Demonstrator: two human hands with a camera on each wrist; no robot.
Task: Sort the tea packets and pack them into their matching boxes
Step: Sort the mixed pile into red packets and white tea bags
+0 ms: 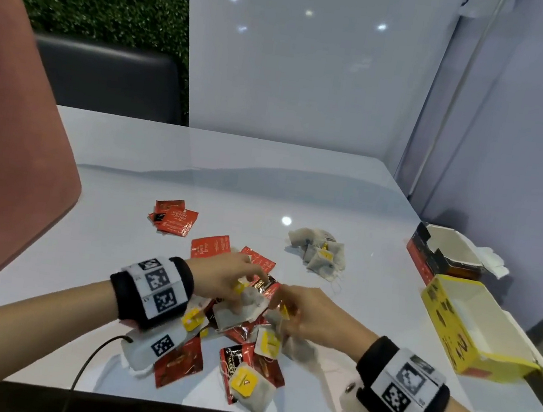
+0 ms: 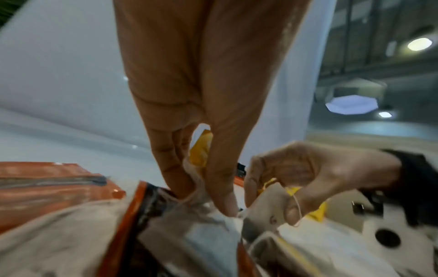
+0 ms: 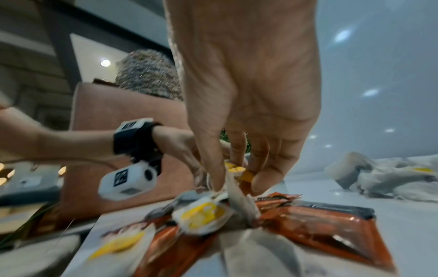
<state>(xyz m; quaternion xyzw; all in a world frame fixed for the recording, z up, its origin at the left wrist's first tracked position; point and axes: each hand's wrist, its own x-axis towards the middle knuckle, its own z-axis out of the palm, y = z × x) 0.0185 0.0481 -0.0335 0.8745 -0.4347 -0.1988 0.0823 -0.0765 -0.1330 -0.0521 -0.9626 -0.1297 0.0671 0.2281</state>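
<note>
Both hands are down in the mixed pile (image 1: 246, 334) of tea packets at the near middle of the white tabletop (image 1: 333, 196). The left hand (image 1: 222, 282) pinches a soft grey tea bag (image 2: 201, 211) w/ thumb & finger, a yellow tag (image 2: 201, 150) showing just behind the fingers. The right hand (image 1: 310, 318) pinches another grey bag (image 3: 237, 198) by its top, w/ a yellow tag (image 3: 234, 168) & thin string by the fingers. The 2 hands are almost touching.

The pile has red foil packets and grey bags w/ yellow tags, all on top of each other. Some red packets (image 1: 175, 217) lie apart at the far left, & a few more (image 1: 211, 245) sit just past the left hand. A small heap of grey bags (image 1: 319, 253) lies far right of the pile.

2 open boxes sit at the right edge: a yellow box (image 1: 447, 329) nearer, a red & black box (image 1: 422, 253) behind it. I can't tell if packets are in them.
</note>
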